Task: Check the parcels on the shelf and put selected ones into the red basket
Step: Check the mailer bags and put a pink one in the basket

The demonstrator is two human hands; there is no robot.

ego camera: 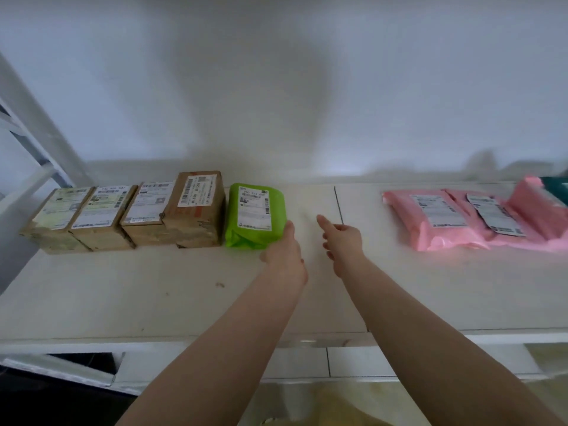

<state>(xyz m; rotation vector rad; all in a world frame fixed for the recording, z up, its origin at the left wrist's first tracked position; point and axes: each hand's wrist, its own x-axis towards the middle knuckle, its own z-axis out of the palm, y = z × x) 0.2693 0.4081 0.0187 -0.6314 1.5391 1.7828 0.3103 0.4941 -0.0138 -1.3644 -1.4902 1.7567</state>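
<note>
A green parcel (pixel 253 215) with a white label lies on the white shelf (pixel 153 290), right of several brown cardboard boxes (pixel 129 213). My left hand (pixel 284 247) touches its near right corner, thumb up along its side; whether it grips is unclear. My right hand (pixel 341 238) hovers over the bare shelf to the right of the green parcel, fingers apart, forefinger stretched forward, holding nothing. Pink parcels (pixel 461 216) with labels lie at the right. The red basket is not in view.
A dark green parcel (pixel 554 187) peeks out at the far right behind the pink ones. A white shelf post (pixel 40 124) rises at the left. The white wall stands directly behind the shelf. A seam (pixel 338 201) splits the shelf boards.
</note>
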